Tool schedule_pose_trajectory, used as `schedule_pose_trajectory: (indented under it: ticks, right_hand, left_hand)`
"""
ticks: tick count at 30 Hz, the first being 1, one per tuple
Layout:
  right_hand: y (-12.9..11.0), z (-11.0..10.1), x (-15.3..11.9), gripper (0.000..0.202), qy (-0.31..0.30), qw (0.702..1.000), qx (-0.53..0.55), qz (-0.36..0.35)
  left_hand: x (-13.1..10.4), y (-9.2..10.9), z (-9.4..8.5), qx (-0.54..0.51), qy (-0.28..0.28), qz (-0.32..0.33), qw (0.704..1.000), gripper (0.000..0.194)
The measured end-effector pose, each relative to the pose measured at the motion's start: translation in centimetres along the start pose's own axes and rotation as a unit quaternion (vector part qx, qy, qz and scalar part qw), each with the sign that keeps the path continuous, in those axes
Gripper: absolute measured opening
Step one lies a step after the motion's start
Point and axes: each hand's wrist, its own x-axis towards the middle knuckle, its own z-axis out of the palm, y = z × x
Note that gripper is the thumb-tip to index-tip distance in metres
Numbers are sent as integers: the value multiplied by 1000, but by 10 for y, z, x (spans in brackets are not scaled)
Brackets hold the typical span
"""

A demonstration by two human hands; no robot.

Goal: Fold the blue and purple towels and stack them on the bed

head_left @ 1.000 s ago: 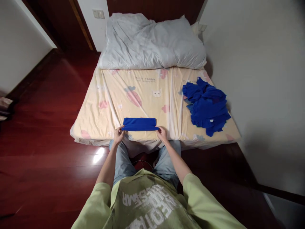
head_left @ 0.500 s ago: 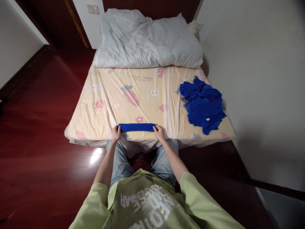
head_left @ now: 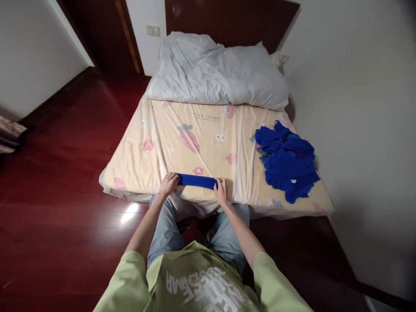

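Observation:
A blue folded cloth point(head_left: 196, 181), a narrow flat strip, lies near the front edge of the bed. My left hand point(head_left: 168, 184) is closed over its left end, fingers on top. At the opposite end, my right hand point(head_left: 221, 191) grips the cloth with bent fingers. Both ends are partly hidden under the fingers. Off to the right, a crumpled pile of blue clothes point(head_left: 287, 162) rests on the bed, with a small white tag showing.
The bed point(head_left: 130, 156) has a yellow sheet with carrot and rabbit prints. A bulky white quilt point(head_left: 214, 76) is heaped by the dark headboard point(head_left: 234, 19). A wall point(head_left: 367, 130) stands along the right side, and dark red floor point(head_left: 65, 182) lies to the left.
My head view has shifted, so the bed appears lower and further right. My hands have moved from pinching the strip's ends to reaching further over them, and the strip now tilts slightly.

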Motion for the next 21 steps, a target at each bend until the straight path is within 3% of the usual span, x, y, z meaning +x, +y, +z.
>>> schedule_pose_trajectory:
  ticks: [4, 9, 14, 18, 21]
  right_hand:
    - [-10, -12, 6, 38, -106, 981, -59, -151]
    - [-10, -18, 15, 43, -180, 949, -172, -194]
    - [-18, -23, 53, 42, -221, 903, -276, -243]
    - [-69, -14, 125, 39, -219, 876, -305, -304]
    - [-142, 25, 184, 38, -204, 859, -299, -364]
  left_hand:
    - [-3, -7, -9, 20, -44, 67, 997, 34]
    - [0, -8, -11, 64, -73, 110, 989, 29]
    - [-5, -13, -14, 64, -21, 132, 989, 28]
    - [-35, -36, -32, 36, 48, 122, 991, 33]
    - [-69, -72, -50, 17, 83, 75, 994, 38]
